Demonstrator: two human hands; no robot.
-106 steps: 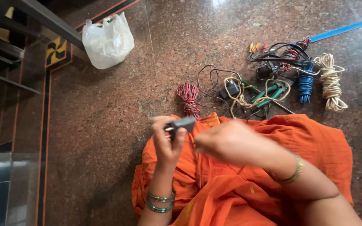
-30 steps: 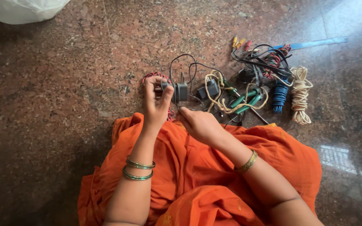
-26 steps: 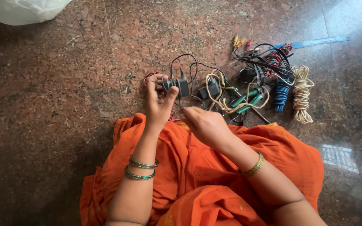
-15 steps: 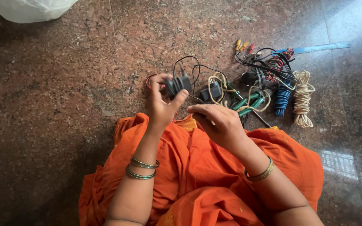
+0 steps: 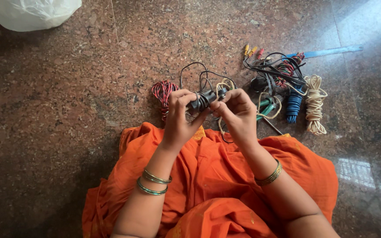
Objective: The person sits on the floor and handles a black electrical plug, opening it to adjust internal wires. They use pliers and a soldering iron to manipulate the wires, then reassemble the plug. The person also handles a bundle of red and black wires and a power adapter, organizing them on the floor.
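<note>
We pinch a small black adapter point(image 5: 203, 99) between both hands: our left hand point(image 5: 179, 115) grips its one end with thumb and fingers, our right hand point(image 5: 237, 113) clenches the other end. Its black cord point(image 5: 201, 72) loops up beyond our fingertips, a red coil point(image 5: 163, 91) lies just past our left fingers, and a blue coil point(image 5: 294, 105) and a cream coil point(image 5: 315, 103) lie beyond our right knuckles.

white plastic bag point(image 5: 31, 13), cream rope coil point(image 5: 315, 103)

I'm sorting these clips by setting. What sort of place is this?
Probably a home or small workshop floor: polished stone floor, coiled wires spread on it, and a person seated in orange cloth holding a black adapter.
</note>
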